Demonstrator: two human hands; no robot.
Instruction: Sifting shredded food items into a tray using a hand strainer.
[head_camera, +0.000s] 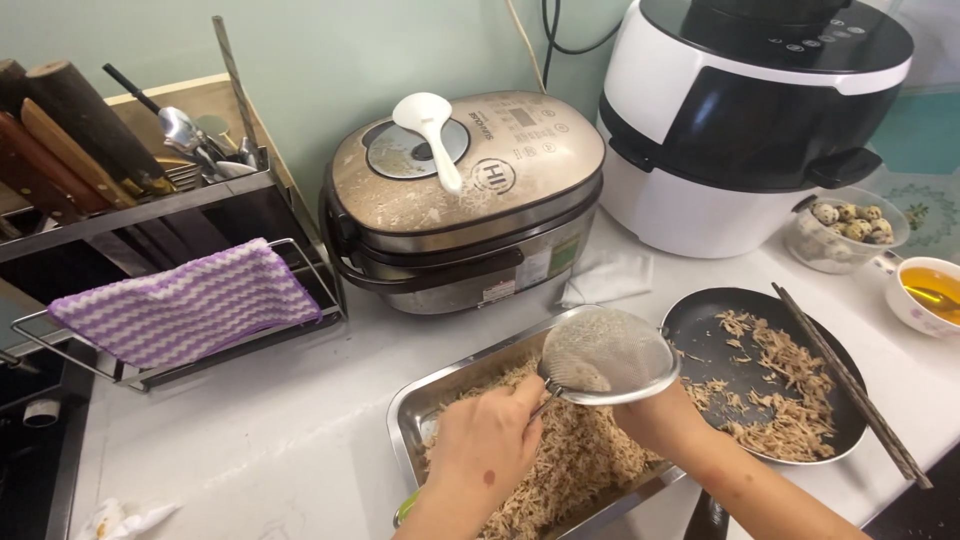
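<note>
My left hand (482, 450) is shut on the thin handle of a round mesh strainer (610, 355), which hovers tilted over the right end of a steel tray (408, 412). The tray holds a heap of shredded pale-brown meat (570, 465). My right hand (655, 408) reaches in under the strainer; only its wrist and forearm show, and the fingers are hidden behind the mesh. To the right lies a black pan (700, 335) with more shredded meat, and a pair of dark chopsticks (850, 392) rests across its rim.
A beige rice cooker (465, 200) with a white paddle (430, 125) on its lid stands behind the tray, beside a white-and-black appliance (740, 120). A bowl of quail eggs (850, 225) and a cup of yellow liquid (925, 290) sit far right. A rack with a purple cloth (190, 300) stands left.
</note>
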